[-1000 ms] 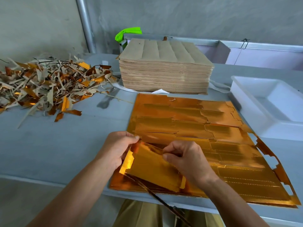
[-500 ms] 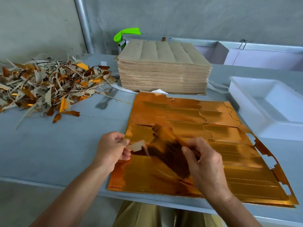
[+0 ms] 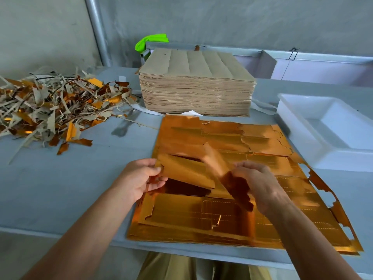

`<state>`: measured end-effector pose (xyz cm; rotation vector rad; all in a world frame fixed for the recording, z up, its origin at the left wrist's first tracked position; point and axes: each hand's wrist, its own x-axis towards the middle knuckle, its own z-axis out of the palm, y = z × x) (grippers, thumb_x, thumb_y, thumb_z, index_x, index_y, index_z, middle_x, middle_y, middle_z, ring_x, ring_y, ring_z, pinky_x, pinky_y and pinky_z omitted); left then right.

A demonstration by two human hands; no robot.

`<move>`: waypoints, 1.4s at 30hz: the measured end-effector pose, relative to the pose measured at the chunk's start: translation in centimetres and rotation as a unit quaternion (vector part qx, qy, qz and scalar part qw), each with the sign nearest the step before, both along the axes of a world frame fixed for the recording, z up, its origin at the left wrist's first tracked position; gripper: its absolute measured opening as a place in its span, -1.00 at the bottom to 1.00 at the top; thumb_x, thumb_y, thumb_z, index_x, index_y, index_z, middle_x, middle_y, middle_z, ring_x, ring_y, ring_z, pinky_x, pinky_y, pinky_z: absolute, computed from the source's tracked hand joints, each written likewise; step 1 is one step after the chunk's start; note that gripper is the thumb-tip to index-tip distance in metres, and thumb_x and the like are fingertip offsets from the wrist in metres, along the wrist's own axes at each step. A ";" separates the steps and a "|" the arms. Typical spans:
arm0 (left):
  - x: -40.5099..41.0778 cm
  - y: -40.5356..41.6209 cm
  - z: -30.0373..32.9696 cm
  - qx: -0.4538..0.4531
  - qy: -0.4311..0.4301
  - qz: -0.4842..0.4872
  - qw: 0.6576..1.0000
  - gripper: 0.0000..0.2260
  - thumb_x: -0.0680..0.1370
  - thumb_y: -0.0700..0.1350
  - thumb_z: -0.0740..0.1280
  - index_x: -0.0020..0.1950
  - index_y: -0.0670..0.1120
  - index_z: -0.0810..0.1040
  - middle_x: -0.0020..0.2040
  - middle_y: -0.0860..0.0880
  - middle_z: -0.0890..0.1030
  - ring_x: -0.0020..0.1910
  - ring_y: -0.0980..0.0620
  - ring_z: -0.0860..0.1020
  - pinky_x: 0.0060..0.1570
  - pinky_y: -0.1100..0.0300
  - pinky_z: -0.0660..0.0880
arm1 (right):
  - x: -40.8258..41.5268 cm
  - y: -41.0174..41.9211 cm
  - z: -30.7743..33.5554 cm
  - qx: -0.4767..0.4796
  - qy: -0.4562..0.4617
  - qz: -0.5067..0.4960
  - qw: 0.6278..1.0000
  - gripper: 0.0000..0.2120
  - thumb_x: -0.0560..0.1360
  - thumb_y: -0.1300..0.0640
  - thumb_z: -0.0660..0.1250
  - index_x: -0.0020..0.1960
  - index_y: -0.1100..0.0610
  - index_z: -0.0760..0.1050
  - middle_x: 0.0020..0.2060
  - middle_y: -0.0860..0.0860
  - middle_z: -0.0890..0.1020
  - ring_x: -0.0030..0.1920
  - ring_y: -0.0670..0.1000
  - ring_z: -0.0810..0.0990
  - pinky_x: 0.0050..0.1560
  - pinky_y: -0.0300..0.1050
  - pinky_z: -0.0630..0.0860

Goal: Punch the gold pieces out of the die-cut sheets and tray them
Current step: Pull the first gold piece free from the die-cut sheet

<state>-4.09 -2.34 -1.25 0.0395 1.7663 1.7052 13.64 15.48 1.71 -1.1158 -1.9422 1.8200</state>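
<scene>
A stack of gold die-cut sheets lies on the grey table in front of me. My left hand pinches the left end of a gold piece lifted off the top sheet. My right hand grips a darker, blurred gold piece just to its right, above the sheets. The two pieces overlap between my hands. An empty white tray stands at the right of the sheets.
A tall stack of brown-backed sheets sits behind the gold ones. A heap of torn gold and brown scrap strips covers the table's left. A green object and a metal rail lie at the back wall.
The piece came free of the sheet's near-left corner. Both hands lifted and moved away from me, and the left hand now grips a larger gold piece instead of a small tab.
</scene>
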 end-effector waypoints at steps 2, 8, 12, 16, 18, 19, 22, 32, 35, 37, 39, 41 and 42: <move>-0.3 0.0 0.1 0.013 -0.016 -0.021 1.000 -0.82 0.54 -0.43 0.23 -0.07 -0.17 0.53 -0.36 -0.09 0.66 -0.40 0.00 0.63 -0.43 0.17 0.58 | -0.7 0.0 0.1 -0.007 -0.005 0.058 0.998 -0.89 0.53 0.16 0.33 -0.14 0.16 0.58 -0.20 0.10 0.63 -0.18 0.05 0.58 -0.23 -0.07 0.50; -0.3 0.1 0.3 0.049 -0.024 -0.072 0.996 -0.82 0.56 -0.41 0.19 -0.07 -0.18 0.53 -0.30 -0.09 0.67 -0.38 0.02 0.63 -0.42 0.18 0.57 | -3.6 -0.2 0.5 0.078 -0.021 0.141 0.987 -0.88 0.55 0.18 0.31 -0.17 0.14 0.54 -0.24 0.01 0.54 -0.18 -0.05 0.47 -0.19 -0.20 0.33; -0.5 0.0 0.4 0.076 -0.035 -0.088 0.993 -0.82 0.55 -0.40 0.19 -0.10 -0.17 0.52 -0.28 -0.09 0.66 -0.33 0.01 0.65 -0.40 0.16 0.57 | -5.1 -0.5 0.6 0.087 -0.032 0.168 0.981 -0.84 0.54 0.20 0.32 -0.22 0.10 0.51 -0.26 0.00 0.52 -0.18 -0.06 0.46 -0.22 -0.21 0.31; -0.5 -0.2 0.3 0.069 -0.024 -0.089 0.993 -0.78 0.56 -0.38 0.19 -0.13 -0.13 0.54 -0.25 -0.09 0.68 -0.30 0.00 0.65 -0.39 0.14 0.58 | -5.7 -0.7 0.4 0.072 -0.012 0.156 0.985 -0.83 0.51 0.21 0.35 -0.26 0.09 0.54 -0.31 -0.01 0.53 -0.22 -0.05 0.47 -0.23 -0.19 0.33; -0.5 -0.4 0.2 0.050 -0.004 -0.090 0.995 -0.79 0.56 -0.38 0.20 -0.11 -0.14 0.55 -0.19 -0.12 0.68 -0.23 -0.02 0.65 -0.35 0.11 0.60 | -5.7 -0.8 0.2 0.074 -0.001 0.143 0.987 -0.85 0.49 0.20 0.38 -0.26 0.07 0.57 -0.30 0.00 0.57 -0.22 -0.04 0.51 -0.24 -0.19 0.38; -0.5 -0.5 0.2 0.040 0.003 -0.092 0.995 -0.80 0.55 -0.38 0.21 -0.11 -0.15 0.55 -0.16 -0.13 0.67 -0.21 -0.03 0.64 -0.35 0.12 0.60 | -5.6 -0.7 0.1 0.082 0.008 0.137 0.987 -0.85 0.47 0.18 0.40 -0.27 0.04 0.58 -0.29 -0.02 0.61 -0.23 -0.05 0.54 -0.26 -0.20 0.41; -0.6 -0.6 0.3 0.025 0.012 -0.112 0.993 -0.82 0.57 -0.35 0.21 -0.04 -0.16 0.57 -0.15 -0.15 0.67 -0.20 -0.05 0.65 -0.33 0.11 0.60 | -5.3 -0.5 -0.1 0.122 0.048 0.145 0.981 -0.86 0.46 0.18 0.42 -0.24 -0.01 0.61 -0.31 -0.11 0.65 -0.29 -0.14 0.60 -0.36 -0.30 0.48; -1.8 2.1 0.5 -0.047 0.005 0.011 0.999 -0.83 0.52 -0.20 0.37 0.08 -0.21 0.50 -0.18 -0.15 0.63 -0.27 -0.07 0.61 -0.41 0.10 0.51 | -4.7 -1.3 -0.3 0.324 0.085 0.236 0.912 -0.81 0.50 0.27 0.36 0.08 0.08 0.58 -0.13 -0.09 0.62 -0.12 -0.17 0.58 -0.13 -0.36 0.50; -2.2 2.1 0.0 -0.044 0.009 0.045 0.998 -0.81 0.53 -0.24 0.35 0.12 -0.21 0.47 -0.13 -0.19 0.63 -0.27 -0.09 0.61 -0.46 0.11 0.52 | -4.1 -2.1 -0.4 0.395 0.143 0.198 0.886 -0.88 0.50 0.31 0.35 -0.03 0.14 0.61 -0.18 -0.10 0.61 -0.13 -0.17 0.59 -0.14 -0.40 0.50; -2.2 2.0 -0.2 -0.038 0.008 0.049 0.998 -0.83 0.53 -0.24 0.35 0.10 -0.21 0.47 -0.22 -0.19 0.61 -0.40 -0.06 0.60 -0.53 0.15 0.52 | -3.7 -2.4 -0.5 0.409 0.173 0.187 0.876 -0.87 0.50 0.33 0.35 -0.03 0.15 0.61 -0.18 -0.10 0.61 -0.12 -0.20 0.59 -0.16 -0.44 0.50; -2.1 1.9 -0.4 -0.036 0.014 0.056 0.998 -0.87 0.55 -0.27 0.32 0.08 -0.24 0.46 -0.26 -0.21 0.57 -0.53 -0.03 0.58 -0.58 0.18 0.52 | -3.4 -2.4 -0.6 0.426 0.197 0.171 0.867 -0.85 0.49 0.37 0.36 -0.04 0.18 0.62 -0.18 -0.09 0.62 -0.11 -0.20 0.59 -0.17 -0.44 0.50; -1.9 1.9 -0.7 -0.033 0.037 0.069 0.996 -0.92 0.59 -0.28 0.26 0.06 -0.25 0.46 -0.31 -0.21 0.57 -0.57 -0.01 0.57 -0.60 0.21 0.50 | -3.3 -2.5 -0.8 0.451 0.198 0.140 0.859 -0.85 0.49 0.37 0.35 -0.02 0.20 0.63 -0.15 -0.03 0.65 -0.12 -0.14 0.61 -0.14 -0.33 0.56; -1.8 1.9 -0.7 -0.038 0.056 0.070 0.995 -0.93 0.60 -0.26 0.25 0.03 -0.25 0.47 -0.32 -0.19 0.57 -0.57 0.00 0.57 -0.61 0.22 0.49 | -3.2 -2.5 -0.9 0.460 0.193 0.124 0.858 -0.85 0.49 0.36 0.35 0.00 0.20 0.63 -0.12 0.00 0.67 -0.10 -0.12 0.62 -0.11 -0.27 0.59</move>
